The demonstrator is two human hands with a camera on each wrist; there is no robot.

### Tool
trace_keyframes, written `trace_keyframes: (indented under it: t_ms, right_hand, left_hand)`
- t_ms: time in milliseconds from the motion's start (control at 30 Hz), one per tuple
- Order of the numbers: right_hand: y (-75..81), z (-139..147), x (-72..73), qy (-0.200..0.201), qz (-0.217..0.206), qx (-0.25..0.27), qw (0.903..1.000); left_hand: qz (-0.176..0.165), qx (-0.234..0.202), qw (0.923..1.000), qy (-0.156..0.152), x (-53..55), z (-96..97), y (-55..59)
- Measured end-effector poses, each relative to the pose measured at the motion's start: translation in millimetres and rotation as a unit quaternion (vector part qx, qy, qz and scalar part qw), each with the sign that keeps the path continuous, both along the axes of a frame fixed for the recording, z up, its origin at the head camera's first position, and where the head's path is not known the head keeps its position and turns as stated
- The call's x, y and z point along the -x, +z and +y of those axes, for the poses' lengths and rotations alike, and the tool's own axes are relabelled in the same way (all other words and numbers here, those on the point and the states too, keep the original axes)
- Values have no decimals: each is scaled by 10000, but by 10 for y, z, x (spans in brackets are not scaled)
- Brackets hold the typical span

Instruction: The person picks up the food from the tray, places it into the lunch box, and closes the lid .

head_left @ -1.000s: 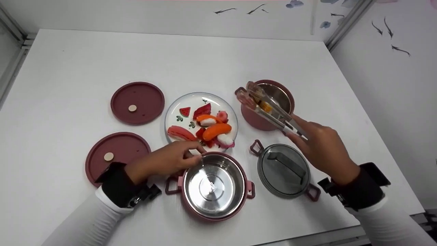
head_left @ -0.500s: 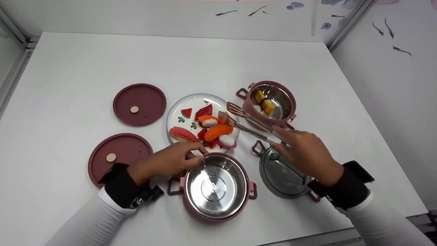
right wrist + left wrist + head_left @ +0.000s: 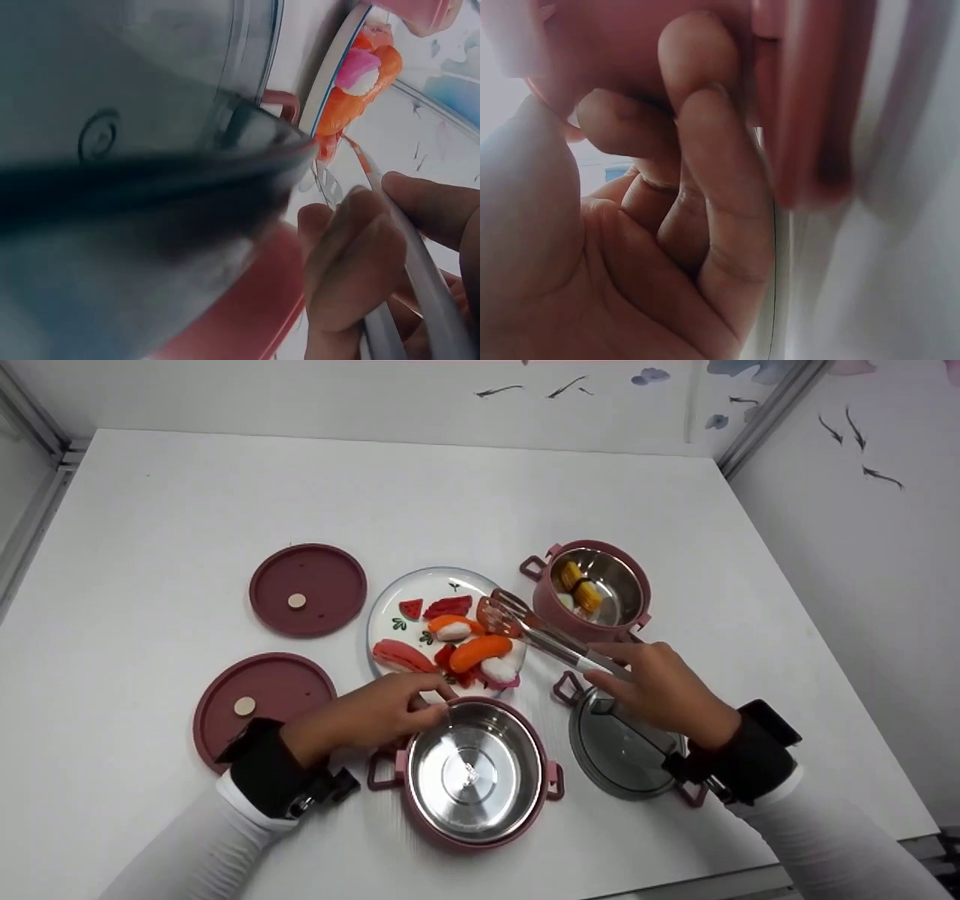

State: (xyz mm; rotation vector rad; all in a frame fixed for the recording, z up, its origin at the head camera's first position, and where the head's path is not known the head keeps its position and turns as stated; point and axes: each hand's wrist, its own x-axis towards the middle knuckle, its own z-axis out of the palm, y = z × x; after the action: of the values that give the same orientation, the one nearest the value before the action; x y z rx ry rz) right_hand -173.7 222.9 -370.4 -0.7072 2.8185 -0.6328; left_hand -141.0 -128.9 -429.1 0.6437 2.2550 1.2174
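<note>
My left hand (image 3: 382, 709) holds the near pot (image 3: 469, 780) at its rim. The left wrist view shows fingers curled against its pink wall. In my right hand (image 3: 664, 690) is a pair of tongs (image 3: 566, 649), tips over the right side of a plate (image 3: 401, 591). Toy sushi lies there: an orange-topped piece (image 3: 484, 651), another orange-and-white piece (image 3: 454, 630) by the tong tips, a red-topped piece (image 3: 403, 655) and a dark red piece (image 3: 448, 607). The tips have nothing visible pinched between them. A yellow toy piece (image 3: 581, 585) with a dark band sits inside the far pot (image 3: 553, 610).
Two dark red round lids (image 3: 330, 585) lie at the left; the left forearm partly covers the nearer one (image 3: 277, 682). A grey see-through lid (image 3: 626, 765) with a handle rests on something with red handles, under the right hand. Walls border the table behind and right.
The tongs have come left and down from over the far pot to the plate, where their tips have drawn closer together. The yellow piece was left in that pot. The left hand stays put.
</note>
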Motion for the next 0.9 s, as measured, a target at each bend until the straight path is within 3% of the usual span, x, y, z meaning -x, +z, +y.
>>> trace_keyframes:
  t_ms: [233,467,600,733,900]
  right_hand:
    - [-16,22,-24,-147,57,-58,9999]
    - [14,41,-102,-230,379,-3,9990]
    - [72,93,-157,-291,853,214,9957]
    - [134,222,-184,-352,1559,485,9860]
    - [129,438,-155,-544,2088,338,9759]
  left_hand:
    - [-9,-15,10000,-41,11,16,20]
    - [-5,-32,10000,-67,2,23,13]
    - [18,-28,10000,-47,4,23,19]
    - [2,-51,10000,-31,14,17,22]
    - [-190,-68,9998,-28,5,0,3]
